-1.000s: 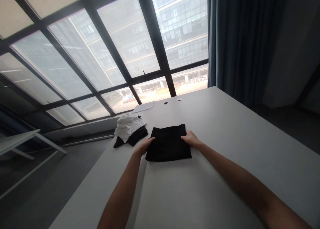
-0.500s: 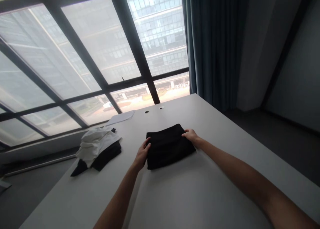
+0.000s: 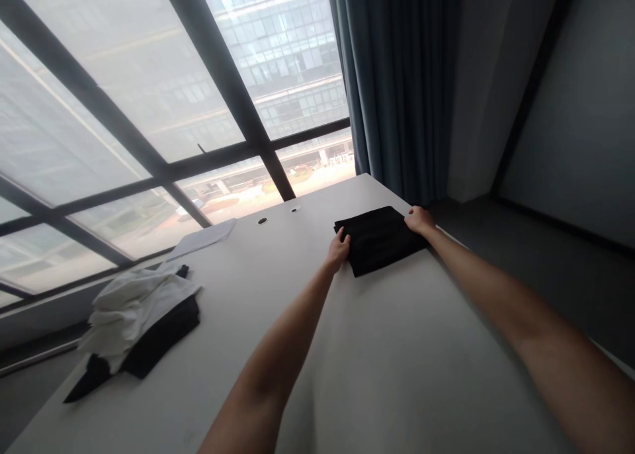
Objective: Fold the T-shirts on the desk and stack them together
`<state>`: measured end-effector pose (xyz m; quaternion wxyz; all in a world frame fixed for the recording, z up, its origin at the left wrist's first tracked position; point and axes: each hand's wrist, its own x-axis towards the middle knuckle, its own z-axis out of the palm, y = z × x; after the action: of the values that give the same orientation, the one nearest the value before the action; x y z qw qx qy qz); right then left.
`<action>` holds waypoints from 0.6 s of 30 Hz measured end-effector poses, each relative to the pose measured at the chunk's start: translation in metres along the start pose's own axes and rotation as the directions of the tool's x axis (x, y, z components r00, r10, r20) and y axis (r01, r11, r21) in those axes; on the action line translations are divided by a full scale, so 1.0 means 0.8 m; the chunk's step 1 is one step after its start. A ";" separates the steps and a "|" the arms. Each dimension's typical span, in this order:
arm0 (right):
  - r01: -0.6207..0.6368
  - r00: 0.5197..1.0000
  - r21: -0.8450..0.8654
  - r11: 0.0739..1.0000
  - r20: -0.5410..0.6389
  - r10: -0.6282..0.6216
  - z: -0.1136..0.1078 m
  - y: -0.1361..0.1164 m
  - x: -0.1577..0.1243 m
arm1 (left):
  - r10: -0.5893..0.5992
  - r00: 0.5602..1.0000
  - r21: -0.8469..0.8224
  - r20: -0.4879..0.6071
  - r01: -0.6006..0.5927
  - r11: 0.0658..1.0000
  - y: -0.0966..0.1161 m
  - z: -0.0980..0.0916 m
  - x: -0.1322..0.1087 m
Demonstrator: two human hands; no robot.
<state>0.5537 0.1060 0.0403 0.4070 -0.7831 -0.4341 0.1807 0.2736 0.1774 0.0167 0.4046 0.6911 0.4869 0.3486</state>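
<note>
A folded black garment [image 3: 384, 241], its exact kind not clear, lies flat near the far right edge of the white table [image 3: 278, 295]. My left hand [image 3: 340, 249] grips its left side, with the thumb on top. At its right side, my right hand [image 3: 421, 220] has its fingers closed on the other edge. The undersides of both grips are hidden by the cloth and the hands.
On the table's left lies a rumpled heap of white cloth [image 3: 133, 302] and black cloth [image 3: 161, 335]. White paper sheets [image 3: 203, 237] rest by the window. Two round cable holes, one dark [image 3: 262, 221], pierce the tabletop. A blue curtain [image 3: 397, 90] hangs behind.
Both hands have carried the folded black garment away from me and to the right, toward the table's far right edge. The head view has shifted to the right.
</note>
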 end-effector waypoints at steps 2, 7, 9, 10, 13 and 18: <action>0.100 0.994 -0.041 0.994 -0.031 -0.102 0.017 -0.002 -0.016 | 0.035 0.999 0.091 -0.037 -0.031 0.995 0.004 -0.006 0.012; 0.430 0.903 -0.272 0.861 0.152 -0.402 0.072 -0.012 -0.083 | 0.276 0.952 0.558 0.135 -0.303 0.772 0.007 -0.016 0.032; 0.513 0.858 -0.392 0.764 0.254 -0.446 0.084 -0.009 -0.103 | 0.157 0.964 0.640 0.216 -0.261 0.723 -0.001 -0.014 0.036; 0.536 0.844 -0.428 0.727 0.280 -0.457 0.086 -0.006 -0.109 | 0.104 0.969 0.659 0.226 -0.231 0.716 -0.006 -0.013 0.037; 0.571 0.820 -0.484 0.663 0.302 -0.486 0.085 -0.002 -0.120 | 0.104 0.973 0.657 0.206 -0.216 0.722 -0.020 -0.012 0.035; 0.595 0.802 -0.459 0.660 0.280 -0.528 0.095 -0.027 -0.153 | 0.150 0.973 0.619 0.177 -0.228 0.751 -0.025 -0.012 0.029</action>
<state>0.4254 0.0473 0.0029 0.1852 -0.6777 -0.7109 -0.0320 0.2644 0.2059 0.0052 0.1374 0.8517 0.4790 0.1619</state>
